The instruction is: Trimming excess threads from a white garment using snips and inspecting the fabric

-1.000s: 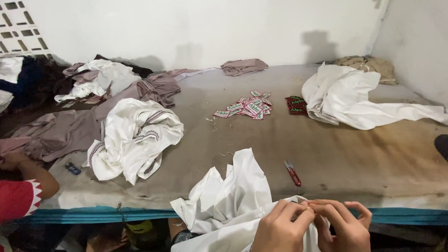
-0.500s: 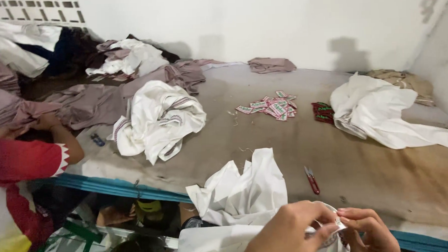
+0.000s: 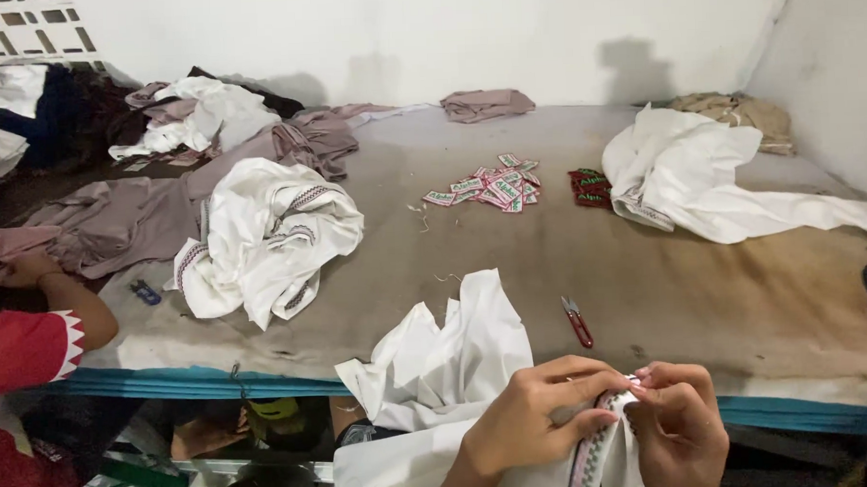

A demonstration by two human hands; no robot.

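Observation:
A white garment (image 3: pixel 447 368) with a patterned trim strip (image 3: pixel 594 449) lies over the table's near edge. My left hand (image 3: pixel 531 422) and my right hand (image 3: pixel 680 427) both pinch it at the trim, fingertips close together. Small red-handled thread snips (image 3: pixel 577 322) lie on the table just beyond my hands. Farther back sits a pile of small woven labels (image 3: pixel 494 186), with a stack of red labels (image 3: pixel 591 186) beside it.
More white garments lie at left (image 3: pixel 265 235) and right (image 3: pixel 700 181). Mauve clothes (image 3: pixel 125 216) heap at the far left, where another person's arm in a red sleeve (image 3: pixel 33 334) rests. The table's blue front edge (image 3: pixel 198 381) runs below, and walls close the back and right.
The view has swung left and back. My hands stay on the garment's trim, and the fingers have shifted slightly along it. The other person's arm stays at the left.

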